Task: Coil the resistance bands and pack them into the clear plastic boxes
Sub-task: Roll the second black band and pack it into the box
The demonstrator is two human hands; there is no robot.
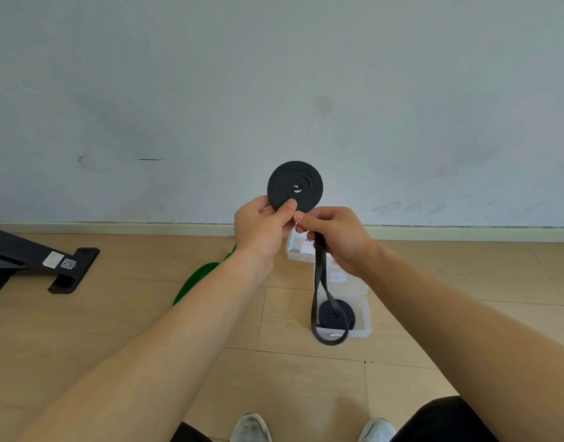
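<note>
- Black coil point(295, 186) stands just above both hands, its edge pinched by the left hand point(260, 230).
- Right hand point(336, 239) grips the tail point(322, 282), hanging straight down below it.

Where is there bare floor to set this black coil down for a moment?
Bare wooden floor lies open between the black stand and the green band, and again right of the clear plastic boxes. It is crowded around those boxes, where the black band's loose tail hangs over a packed coil.
</note>
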